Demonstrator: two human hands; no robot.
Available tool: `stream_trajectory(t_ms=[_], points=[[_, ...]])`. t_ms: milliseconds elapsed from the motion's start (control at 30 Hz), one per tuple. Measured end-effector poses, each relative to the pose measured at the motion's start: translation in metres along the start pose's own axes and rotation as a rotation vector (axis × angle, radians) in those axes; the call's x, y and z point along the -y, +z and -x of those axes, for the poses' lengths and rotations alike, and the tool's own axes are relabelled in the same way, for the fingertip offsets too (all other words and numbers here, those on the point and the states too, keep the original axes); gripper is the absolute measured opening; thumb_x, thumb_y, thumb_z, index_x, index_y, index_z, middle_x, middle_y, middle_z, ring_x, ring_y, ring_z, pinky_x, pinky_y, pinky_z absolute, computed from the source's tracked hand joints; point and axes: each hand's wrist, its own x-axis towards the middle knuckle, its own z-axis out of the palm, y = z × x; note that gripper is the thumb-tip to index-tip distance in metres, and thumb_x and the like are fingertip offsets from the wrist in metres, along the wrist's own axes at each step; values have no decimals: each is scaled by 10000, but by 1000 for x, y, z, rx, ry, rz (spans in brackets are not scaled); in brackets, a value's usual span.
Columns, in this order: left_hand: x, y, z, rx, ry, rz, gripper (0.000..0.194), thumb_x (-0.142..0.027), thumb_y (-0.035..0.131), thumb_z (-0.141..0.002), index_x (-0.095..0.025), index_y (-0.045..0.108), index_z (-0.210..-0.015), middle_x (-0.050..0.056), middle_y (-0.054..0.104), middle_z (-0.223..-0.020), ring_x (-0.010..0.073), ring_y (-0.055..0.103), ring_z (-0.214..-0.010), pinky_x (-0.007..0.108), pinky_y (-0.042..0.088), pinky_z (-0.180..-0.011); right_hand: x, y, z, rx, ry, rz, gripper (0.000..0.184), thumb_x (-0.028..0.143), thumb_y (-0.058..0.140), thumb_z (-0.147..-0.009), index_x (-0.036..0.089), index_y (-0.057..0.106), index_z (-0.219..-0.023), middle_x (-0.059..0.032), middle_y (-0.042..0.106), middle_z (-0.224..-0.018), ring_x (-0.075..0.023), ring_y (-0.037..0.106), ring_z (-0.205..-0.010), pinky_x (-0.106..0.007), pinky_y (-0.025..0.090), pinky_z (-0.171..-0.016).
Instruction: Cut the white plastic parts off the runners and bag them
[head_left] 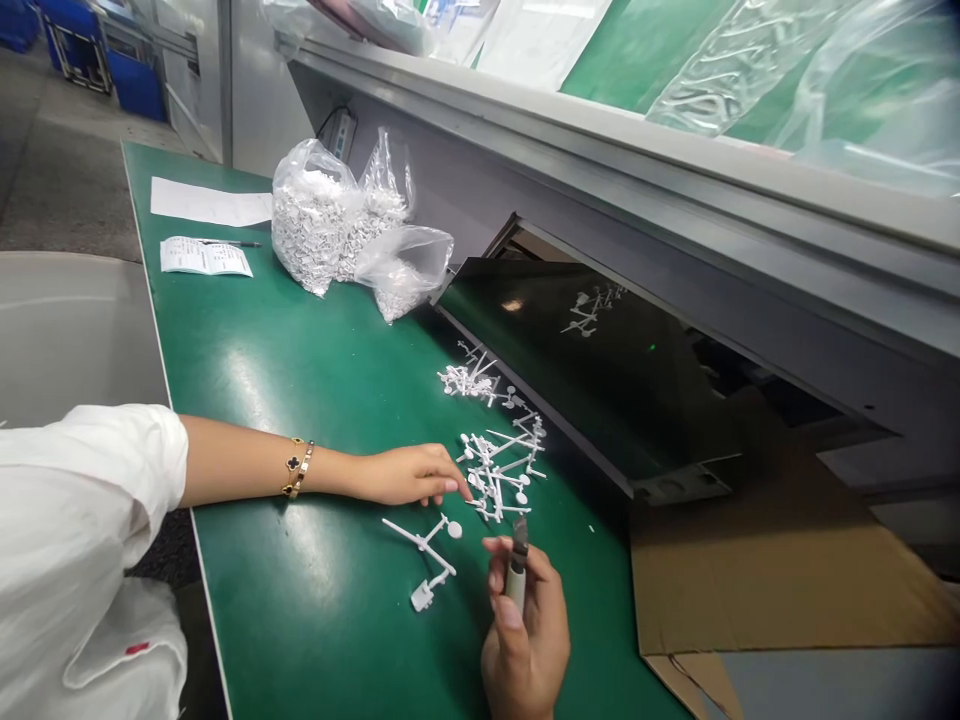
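Note:
My left hand (416, 474) reaches over the table, its index finger stretched to the near edge of a pile of white plastic sprues (499, 470). The fingertip touches or nearly touches the pile; nothing shows gripped in this hand. My right hand (529, 630) is closed around the pale handle of a utility knife (517, 565), its blade pointing up and away toward the pile. Between my hands, a single white branched sprue (426, 545) with a round disc and a small squarish part lies on the table. A smaller heap of white sprues (471, 378) lies behind.
Clear bags of small white parts (311, 225) stand at the back of the green table (300, 350), beside a notebook (206, 257), a pen and a paper sheet (210, 203). A dark glossy panel (570, 350) leans along the right. A cardboard box (757, 560) sits at the right front.

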Motion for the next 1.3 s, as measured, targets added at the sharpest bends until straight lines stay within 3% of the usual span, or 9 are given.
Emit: stream_trajectory(t_ms=[100,200,467,633,1100,1300], points=[[1,3,4,103,241,-276,217,-178,524,-892,-201,688,-1032,38,484,-977,97,508,-884,184,431,-819,-2,1,0,-39,21,7,356,456,492,-871,209,527,-1125,-95,565,-1019,-221,571,-842,-357,482,-696],[2,4,6,184,359,-490,221,-244,571,-881,-206,689,-1064,56,509,-1020,100,501,-830,180,424,-754,1,1,-4,-16,9,68,355,462,505,-867,201,536,-1105,-96,580,-1010,-243,590,-899,-369,490,-736],[-5,-13,4,211,298,-768,236,-261,529,-910,-181,673,-1079,56,588,-1024,93,518,-746,190,376,-613,2,1,-8,-62,110,108,416,513,525,-840,177,546,-1084,-109,621,-1009,-258,609,-926,-376,489,-767],[-9,-21,4,307,266,-742,242,-224,512,-901,-154,690,-1049,78,583,-1035,112,554,-787,198,437,-705,-1,1,-8,-109,225,85,487,564,535,-814,172,536,-1103,-119,632,-1033,-275,604,-964,-398,478,-803],[-20,-44,2,596,130,-524,174,-278,675,-806,-190,740,-941,30,561,-906,110,541,-810,168,414,-690,5,2,-14,-99,272,197,558,637,508,-783,166,553,-1080,-120,663,-999,-285,609,-934,-368,458,-760],[-15,-47,0,578,112,-362,175,-137,715,-711,-234,751,-853,-4,575,-849,104,550,-746,168,427,-678,6,2,-15,-88,262,205,554,638,509,-781,165,562,-1065,-119,661,-1008,-282,609,-936,-370,458,-768]])
